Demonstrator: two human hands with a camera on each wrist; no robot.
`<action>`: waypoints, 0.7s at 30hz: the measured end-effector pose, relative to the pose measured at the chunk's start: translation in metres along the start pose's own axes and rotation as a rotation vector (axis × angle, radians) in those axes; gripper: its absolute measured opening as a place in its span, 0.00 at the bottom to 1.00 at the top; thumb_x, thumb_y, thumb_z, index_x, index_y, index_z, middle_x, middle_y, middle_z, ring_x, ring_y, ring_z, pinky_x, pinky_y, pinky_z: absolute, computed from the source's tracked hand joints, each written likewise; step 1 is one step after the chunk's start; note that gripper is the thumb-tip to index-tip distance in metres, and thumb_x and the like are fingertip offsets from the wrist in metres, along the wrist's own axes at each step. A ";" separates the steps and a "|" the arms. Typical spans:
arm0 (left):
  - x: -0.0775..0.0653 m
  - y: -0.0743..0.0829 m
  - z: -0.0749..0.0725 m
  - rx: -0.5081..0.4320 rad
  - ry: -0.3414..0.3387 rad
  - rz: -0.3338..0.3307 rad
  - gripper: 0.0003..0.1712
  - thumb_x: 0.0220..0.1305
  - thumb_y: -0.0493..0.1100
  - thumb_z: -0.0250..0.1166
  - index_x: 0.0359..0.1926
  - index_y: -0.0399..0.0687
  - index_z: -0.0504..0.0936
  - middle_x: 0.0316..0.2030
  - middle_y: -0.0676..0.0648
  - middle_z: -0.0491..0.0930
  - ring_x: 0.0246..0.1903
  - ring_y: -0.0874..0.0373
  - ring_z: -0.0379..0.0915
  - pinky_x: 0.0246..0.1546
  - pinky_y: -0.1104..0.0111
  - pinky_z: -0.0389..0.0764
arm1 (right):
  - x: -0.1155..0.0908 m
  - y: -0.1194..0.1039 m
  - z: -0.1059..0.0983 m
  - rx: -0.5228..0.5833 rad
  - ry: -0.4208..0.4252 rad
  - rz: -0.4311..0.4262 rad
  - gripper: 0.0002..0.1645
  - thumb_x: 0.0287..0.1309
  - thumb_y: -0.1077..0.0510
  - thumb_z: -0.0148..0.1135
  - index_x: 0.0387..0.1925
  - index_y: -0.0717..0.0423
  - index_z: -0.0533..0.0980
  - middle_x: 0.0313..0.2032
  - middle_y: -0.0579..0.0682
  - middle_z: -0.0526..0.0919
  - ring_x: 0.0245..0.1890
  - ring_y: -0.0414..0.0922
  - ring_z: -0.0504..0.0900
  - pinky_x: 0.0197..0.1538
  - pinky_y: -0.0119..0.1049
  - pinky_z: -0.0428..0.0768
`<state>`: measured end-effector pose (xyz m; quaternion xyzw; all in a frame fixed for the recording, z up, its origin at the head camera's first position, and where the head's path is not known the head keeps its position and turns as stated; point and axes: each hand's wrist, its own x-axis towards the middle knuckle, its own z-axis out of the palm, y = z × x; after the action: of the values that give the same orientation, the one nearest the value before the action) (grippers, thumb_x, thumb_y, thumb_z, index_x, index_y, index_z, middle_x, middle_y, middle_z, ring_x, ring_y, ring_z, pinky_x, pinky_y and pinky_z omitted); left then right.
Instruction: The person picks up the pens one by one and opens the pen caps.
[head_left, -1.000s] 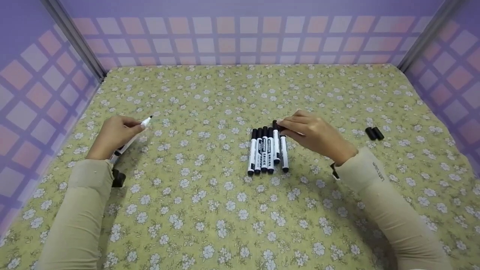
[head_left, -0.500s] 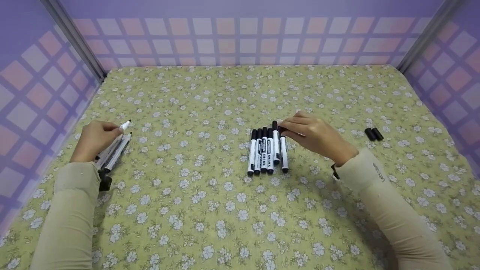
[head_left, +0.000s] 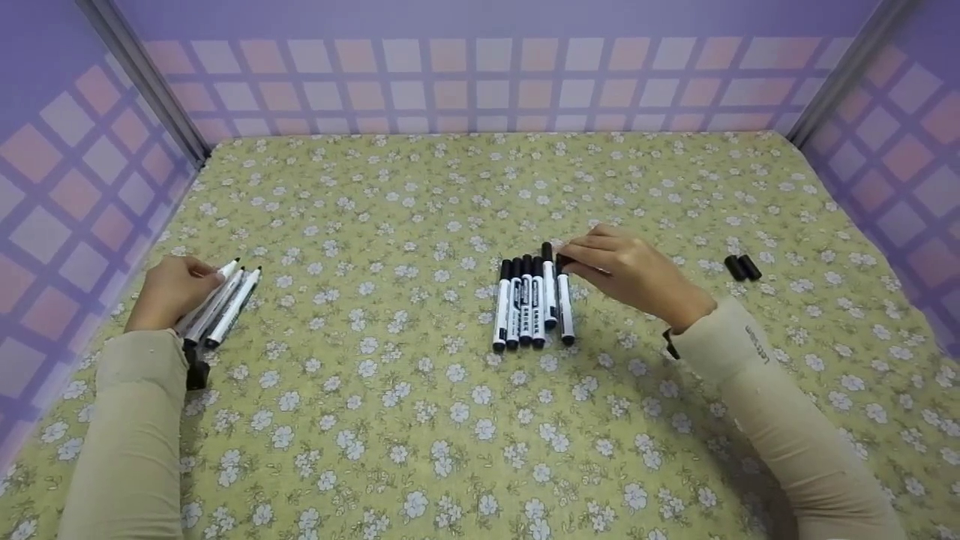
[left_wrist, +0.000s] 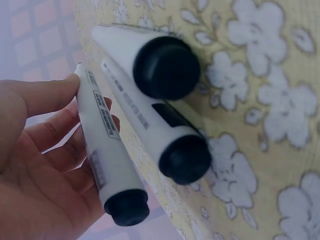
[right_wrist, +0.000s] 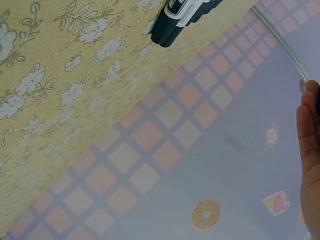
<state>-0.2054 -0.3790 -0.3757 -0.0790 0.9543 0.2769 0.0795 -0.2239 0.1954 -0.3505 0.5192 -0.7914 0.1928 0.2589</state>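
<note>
My left hand is at the table's left side and pinches an uncapped whiteboard marker between thumb and fingers. Beside it lie two more uncapped markers, one close by and one farther right, their black end plugs facing my wrist. Around the middle, my right hand pinches a small black marker cap, mostly hidden by the fingers. Right under these fingertips is a row of several white markers with black caps. The rightmost marker's top is hidden by the hand.
Two loose black caps lie side by side at the right. A floral yellow cloth covers the table. Purple checked panels enclose it at the back and sides.
My left hand has moved left and toward me, bringing its marker down beside the other two uncapped markers. The right hand has stayed by the row of markers.
</note>
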 end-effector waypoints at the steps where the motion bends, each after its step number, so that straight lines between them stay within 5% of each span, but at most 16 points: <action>1: 0.000 -0.001 0.000 0.002 0.000 -0.002 0.31 0.72 0.52 0.49 0.58 0.24 0.69 0.54 0.21 0.68 0.49 0.31 0.69 0.47 0.43 0.71 | 0.000 0.000 0.000 -0.001 0.002 -0.002 0.16 0.54 0.64 0.67 0.46 0.64 0.82 0.39 0.57 0.87 0.37 0.49 0.83 0.43 0.38 0.83; 8: -0.001 -0.004 0.002 0.000 -0.013 -0.021 0.32 0.72 0.53 0.49 0.59 0.25 0.67 0.55 0.22 0.66 0.48 0.32 0.68 0.43 0.46 0.72 | -0.002 0.001 0.002 -0.022 -0.001 -0.005 0.17 0.53 0.64 0.68 0.47 0.63 0.82 0.39 0.57 0.87 0.37 0.49 0.84 0.39 0.36 0.83; 16: -0.001 -0.006 0.006 -0.010 -0.023 -0.046 0.28 0.72 0.49 0.50 0.56 0.25 0.70 0.50 0.25 0.72 0.26 0.54 0.69 0.27 0.63 0.71 | -0.004 0.001 0.002 -0.022 0.000 0.002 0.19 0.52 0.64 0.69 0.48 0.62 0.82 0.39 0.56 0.87 0.37 0.48 0.83 0.38 0.35 0.83; 21: -0.001 -0.007 0.006 -0.037 -0.058 -0.077 0.29 0.72 0.49 0.50 0.58 0.24 0.69 0.51 0.25 0.70 0.26 0.56 0.70 0.27 0.64 0.73 | -0.003 0.001 0.002 -0.019 0.000 -0.004 0.18 0.52 0.65 0.69 0.47 0.63 0.82 0.39 0.57 0.87 0.36 0.49 0.84 0.39 0.35 0.83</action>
<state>-0.2028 -0.3820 -0.3844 -0.1089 0.9426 0.2937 0.1160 -0.2244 0.1965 -0.3540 0.5184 -0.7921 0.1845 0.2642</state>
